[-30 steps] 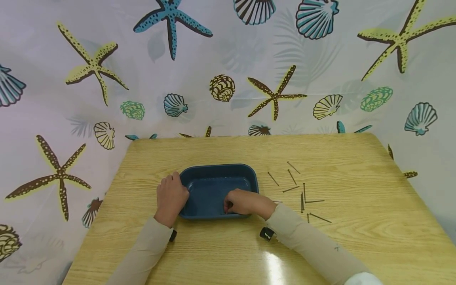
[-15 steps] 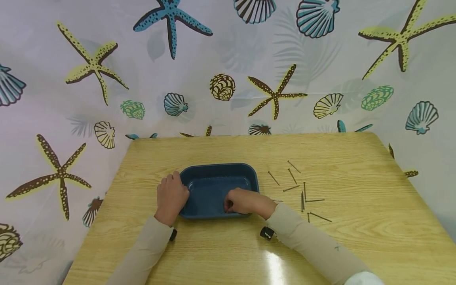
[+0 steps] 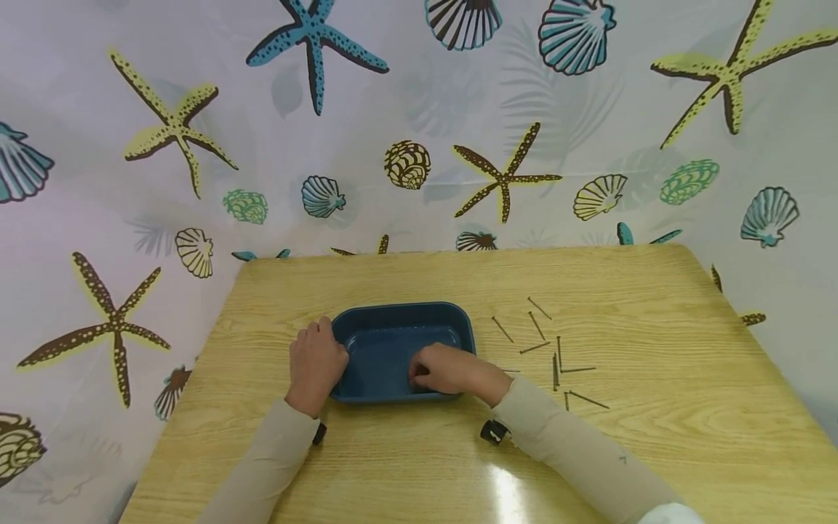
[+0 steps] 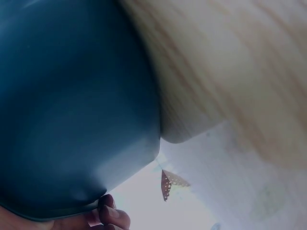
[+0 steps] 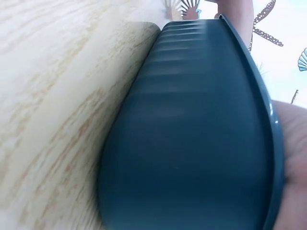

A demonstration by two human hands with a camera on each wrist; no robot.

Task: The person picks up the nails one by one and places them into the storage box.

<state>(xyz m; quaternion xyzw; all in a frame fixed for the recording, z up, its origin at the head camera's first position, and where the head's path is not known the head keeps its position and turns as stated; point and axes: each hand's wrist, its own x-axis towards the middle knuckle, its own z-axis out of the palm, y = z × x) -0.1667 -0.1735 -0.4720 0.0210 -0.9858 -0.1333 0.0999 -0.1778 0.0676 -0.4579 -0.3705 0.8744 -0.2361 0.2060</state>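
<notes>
A dark blue rectangular dish with a rounded rim sits on the wooden table. My left hand grips its left end; in the left wrist view, the fingertips curl at the rim beside the dish wall. My right hand reaches over the near right rim, its fingers bent down close to the dish floor. A small dark patch shows beneath those fingertips, and I cannot tell whether they pinch anything. The dish's outer wall hides them in the right wrist view. Several loose nails lie right of the dish.
The nails spread over the table, pointing different ways; one lies close by the dish's right end, partly behind my right wrist. A curtain printed with starfish and shells hangs behind the table and along both sides.
My right hand's fingers have shifted very slightly left inside the dish. The left hand keeps its grip, and the dish and nails stay where they were. The head view tilts a little.
</notes>
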